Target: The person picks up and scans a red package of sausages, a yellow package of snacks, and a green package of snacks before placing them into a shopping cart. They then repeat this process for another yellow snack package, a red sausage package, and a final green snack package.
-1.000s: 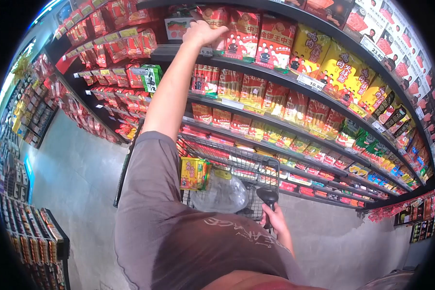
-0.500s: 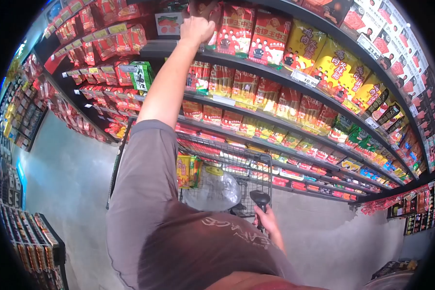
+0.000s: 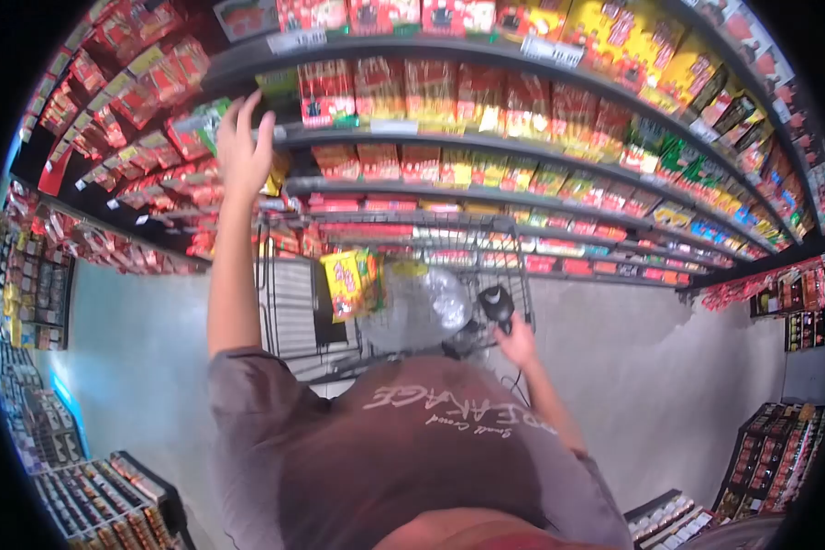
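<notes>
My left hand (image 3: 246, 154) is raised at the shelves on the left, its fingers apart, beside a green packet (image 3: 213, 124). Nothing shows between those fingers. Lower right of centre, my right hand (image 3: 515, 339) is wrapped round the handle of a black handheld scanner (image 3: 497, 304). The scanner is over the right side of a wire shopping cart (image 3: 284, 307). In the cart lie a yellow and red packet (image 3: 345, 286) and a clear plastic bag (image 3: 417, 307).
Long shelves (image 3: 412, 131) of red, yellow and green packets curve across the front. Red packets hang in rows (image 3: 156, 78) at the left. More racks stand at the lower left (image 3: 110, 500) and lower right (image 3: 770, 454). Grey floor (image 3: 614, 367) shows beside the cart.
My left hand has come down and left from the upper shelf, and its fingers are spread. The view has shifted, and my right hand with the scanner appears higher.
</notes>
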{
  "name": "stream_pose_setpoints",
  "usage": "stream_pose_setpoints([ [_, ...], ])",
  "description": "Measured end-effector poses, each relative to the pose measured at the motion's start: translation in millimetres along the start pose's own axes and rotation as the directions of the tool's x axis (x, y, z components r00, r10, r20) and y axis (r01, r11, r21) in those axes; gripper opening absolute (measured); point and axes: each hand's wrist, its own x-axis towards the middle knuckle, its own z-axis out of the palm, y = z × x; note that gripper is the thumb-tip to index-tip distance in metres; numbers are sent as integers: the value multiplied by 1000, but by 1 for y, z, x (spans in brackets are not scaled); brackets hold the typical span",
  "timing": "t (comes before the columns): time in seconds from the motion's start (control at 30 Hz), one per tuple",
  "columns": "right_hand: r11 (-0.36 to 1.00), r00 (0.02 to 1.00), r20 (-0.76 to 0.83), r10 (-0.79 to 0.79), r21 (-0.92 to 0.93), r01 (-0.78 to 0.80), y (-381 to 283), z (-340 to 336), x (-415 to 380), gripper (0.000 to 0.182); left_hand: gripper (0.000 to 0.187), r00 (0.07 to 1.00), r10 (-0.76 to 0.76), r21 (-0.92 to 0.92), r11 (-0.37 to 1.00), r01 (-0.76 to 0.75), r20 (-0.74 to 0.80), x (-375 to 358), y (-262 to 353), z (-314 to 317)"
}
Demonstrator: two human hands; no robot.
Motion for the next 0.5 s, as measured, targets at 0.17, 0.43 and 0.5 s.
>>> stream_pose_setpoints([
  [0.17,928,948,276,159,285,-239,72,10,68,47,55,722,-682,730,552,403,116,-273,-71,-78],
  [0.43,797,811,525,259,358,-486,72,-17,79,72,79,176,-969,913,224,341,172,-421,53,-161],
  [0.5,785,810,521,270,368,-498,87,-17,83,61,78,259,-958,839,239,489,122,-416,100,-149],
])
